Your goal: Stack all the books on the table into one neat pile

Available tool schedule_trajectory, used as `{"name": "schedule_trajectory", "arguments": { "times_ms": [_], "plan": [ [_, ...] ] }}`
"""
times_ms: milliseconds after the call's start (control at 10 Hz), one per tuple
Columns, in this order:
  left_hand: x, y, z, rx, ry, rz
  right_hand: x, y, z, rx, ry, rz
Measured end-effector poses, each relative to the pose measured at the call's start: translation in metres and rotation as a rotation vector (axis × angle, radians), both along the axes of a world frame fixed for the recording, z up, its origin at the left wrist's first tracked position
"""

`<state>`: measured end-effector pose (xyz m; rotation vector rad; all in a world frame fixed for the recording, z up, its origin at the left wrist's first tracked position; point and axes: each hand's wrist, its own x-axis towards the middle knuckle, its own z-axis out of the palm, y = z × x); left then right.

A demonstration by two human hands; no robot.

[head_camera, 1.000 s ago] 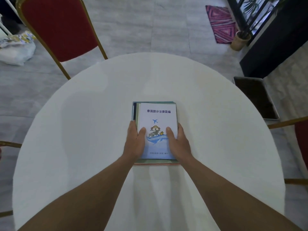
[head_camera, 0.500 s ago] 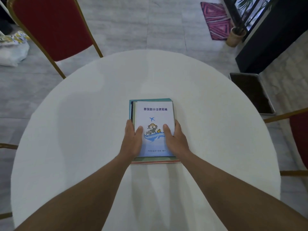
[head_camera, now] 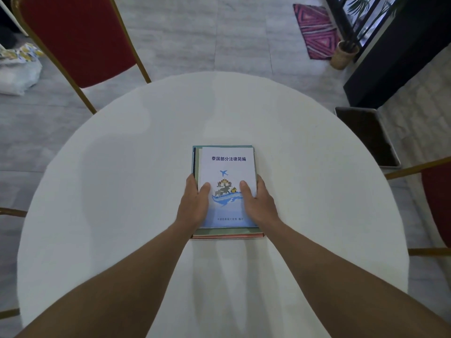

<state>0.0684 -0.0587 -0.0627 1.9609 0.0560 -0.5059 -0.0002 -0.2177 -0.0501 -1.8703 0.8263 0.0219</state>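
A pile of books [head_camera: 227,162] lies in the middle of the round white table [head_camera: 122,179]. The top book is white and blue with a plane, animals and a whale on its cover. Green, teal and pink edges of lower books stick out at the left, far and near sides. My left hand [head_camera: 194,203] clasps the pile's left side with its thumb on the top cover. My right hand [head_camera: 258,202] clasps the right side the same way.
A red chair with a gold frame [head_camera: 80,40] stands at the table's far left, another red chair [head_camera: 436,203] at the right. On the floor are a white bag [head_camera: 17,69], a pink mat [head_camera: 314,30], a potted plant [head_camera: 344,53] and a dark tray [head_camera: 368,137].
Both hands stay on the sides of the pile. The view shifts slightly. The pile looks much the same, with lower books' edges still showing.
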Motion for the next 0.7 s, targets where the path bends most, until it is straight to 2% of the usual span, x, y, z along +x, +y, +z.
{"name": "schedule_trajectory", "arguments": {
  "times_ms": [300, 400, 600, 700],
  "plan": [
    [0.003, 0.005, 0.002, 0.037, -0.061, -0.164, -0.002, 0.004, -0.002, -0.006, -0.024, -0.027],
    [0.008, 0.007, 0.007, 0.121, -0.056, -0.225, -0.002, 0.001, 0.000, -0.025, 0.025, -0.002],
    [0.009, 0.007, 0.056, 0.593, -0.311, -0.556, 0.000, -0.011, 0.039, -0.240, 0.070, 0.137],
    [0.009, -0.001, 0.090, 0.641, -0.381, -0.644, 0.004, -0.022, 0.073, -0.368, 0.037, 0.226]
  ]
}}
